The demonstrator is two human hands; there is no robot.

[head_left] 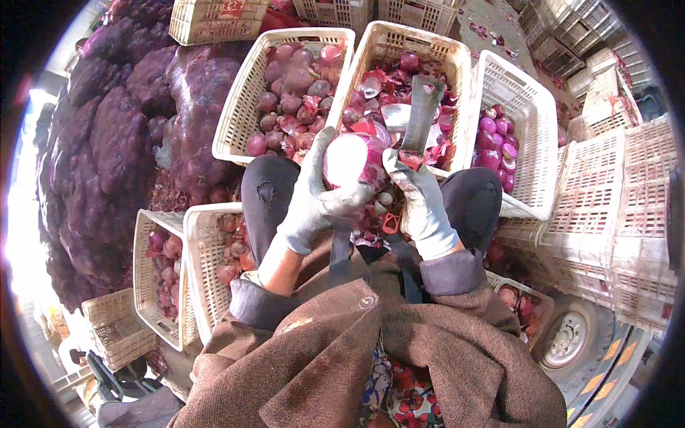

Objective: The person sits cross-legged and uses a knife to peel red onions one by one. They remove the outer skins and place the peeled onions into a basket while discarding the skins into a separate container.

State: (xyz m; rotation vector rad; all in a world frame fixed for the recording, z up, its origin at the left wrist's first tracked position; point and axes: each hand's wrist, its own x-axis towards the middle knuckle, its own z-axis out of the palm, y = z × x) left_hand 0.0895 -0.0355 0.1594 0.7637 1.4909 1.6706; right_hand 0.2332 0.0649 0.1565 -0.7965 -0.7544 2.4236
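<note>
My left hand (316,200), in a pale work glove, grips a large red onion (350,159) whose near side looks white and overexposed. In my gloved right hand (420,208) is a knife with a broad, stained blade (425,115) and a partly hidden red handle. The blade points away from me, over a plastic crate (464,107) of loose onion skins and a few onions. To the left stands a crate (227,125) of unpeeled red onions. On the right, a white crate (535,139) contains shiny peeled onions (495,142) at its near left side.
Purple mesh sacks (123,139) are heaped at the left. Lower left, more onions fill two crates (206,283), near another crate (120,326). Stacked crates (583,192) line the right side, above a vehicle wheel (567,337). Skins litter the ground (495,32) at the back.
</note>
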